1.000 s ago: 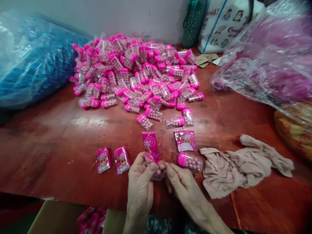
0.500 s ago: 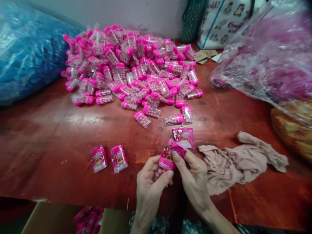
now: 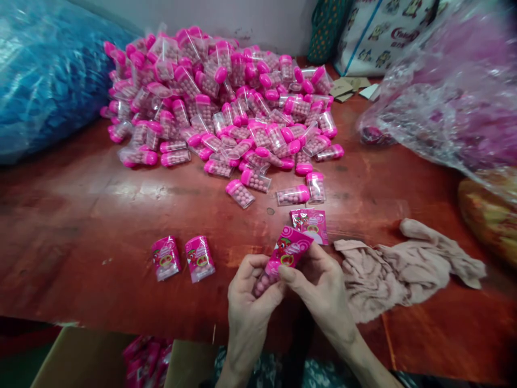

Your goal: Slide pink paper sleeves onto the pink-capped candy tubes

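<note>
My left hand (image 3: 252, 302) is closed around the lower part of a small clear candy container (image 3: 264, 281) with pink balls inside. Over its upper part sits a printed pink sleeve (image 3: 288, 249), which my right hand (image 3: 325, 285) pinches between thumb and fingers. The sleeve stands tilted to the right, and the container's cap is hidden. Just beyond my hands lie flat pink sleeves (image 3: 313, 223), partly overlapping. To the left, two sleeved containers (image 3: 166, 258) rest side by side on the reddish wooden table (image 3: 121, 215).
A large heap of pink-capped candy containers (image 3: 226, 108) covers the back. A blue-filled plastic bag (image 3: 48, 86) stands left and a pink-filled one (image 3: 452, 102) right. A beige crumpled cloth (image 3: 404, 269) lies right of my hands. Below the edge, an open box (image 3: 81, 358) holds pink packs.
My right thumb has moved down along the sleeve, towards the left hand, and the sleeve covers more of the container. The whole view has shifted slightly.
</note>
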The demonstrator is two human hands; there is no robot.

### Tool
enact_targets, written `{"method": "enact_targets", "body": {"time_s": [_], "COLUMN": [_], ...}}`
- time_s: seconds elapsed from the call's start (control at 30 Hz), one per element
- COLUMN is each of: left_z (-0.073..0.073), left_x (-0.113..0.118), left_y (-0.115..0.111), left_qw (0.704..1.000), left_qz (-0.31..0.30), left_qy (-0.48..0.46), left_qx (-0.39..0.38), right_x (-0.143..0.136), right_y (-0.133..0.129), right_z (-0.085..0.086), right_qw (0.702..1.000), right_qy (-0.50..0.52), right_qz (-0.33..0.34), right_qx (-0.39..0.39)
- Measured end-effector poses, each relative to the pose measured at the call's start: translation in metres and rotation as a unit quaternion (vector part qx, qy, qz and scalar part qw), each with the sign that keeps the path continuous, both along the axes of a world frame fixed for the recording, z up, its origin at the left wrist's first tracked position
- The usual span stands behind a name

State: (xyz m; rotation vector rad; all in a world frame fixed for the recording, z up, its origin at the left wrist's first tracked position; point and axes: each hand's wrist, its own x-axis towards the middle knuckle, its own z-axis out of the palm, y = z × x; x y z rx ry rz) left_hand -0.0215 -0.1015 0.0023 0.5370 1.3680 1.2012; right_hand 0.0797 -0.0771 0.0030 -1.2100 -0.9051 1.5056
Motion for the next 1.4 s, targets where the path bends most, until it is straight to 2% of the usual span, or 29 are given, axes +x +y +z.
{"method": "enact_targets", "body": {"time_s": [0.07,0.2,0.3,0.4,0.47,0.6,0.87,1.03,1.3,1.4], "left_z": [-0.003,-0.012,-0.014,-0.009,-0.006,-0.004,-0.012,-0.009,-0.003,0.002], "left_x": [-0.003,-0.012,-0.017,-0.018,-0.018,-0.016,-0.018,-0.014,-0.009,-0.008], "left_y": [0.0,0.0,0.0,0.001,0.002,0.001,-0.007,-0.007,-0.01,-0.011], "left_qw": [0.999,0.989,0.986,0.986,0.986,0.988,0.983,0.986,0.972,0.983], "left_qz": [-0.033,-0.145,-0.161,-0.165,-0.165,-0.153,-0.129,-0.094,-0.066,-0.055], "left_qy": [0.018,0.028,0.035,0.035,0.036,0.034,-0.13,-0.139,-0.218,-0.169], "left_qx": [-0.012,-0.018,-0.022,-0.008,-0.001,0.016,-0.007,-0.019,-0.049,-0.051], "right_x": [-0.001,-0.001,0.002,0.004,0.004,0.0,-0.002,-0.001,0.005,0.004], "right_y": [0.002,0.004,0.003,0.001,0.001,0.001,-0.01,-0.011,-0.008,-0.007], "right_z": [0.001,-0.001,-0.003,-0.003,-0.002,-0.001,-0.005,-0.007,-0.001,0.002], "right_qw": [1.0,0.999,0.999,1.0,0.999,0.999,0.993,0.99,0.987,0.997], "right_qy": [-0.012,0.019,0.014,-0.013,-0.02,-0.031,-0.116,-0.134,-0.117,-0.038], "right_qz": [0.001,-0.031,-0.034,0.006,0.022,0.01,0.014,0.016,0.053,0.037], "right_qx": [-0.013,-0.016,-0.018,-0.022,-0.019,-0.016,0.031,0.049,0.095,0.049]}}
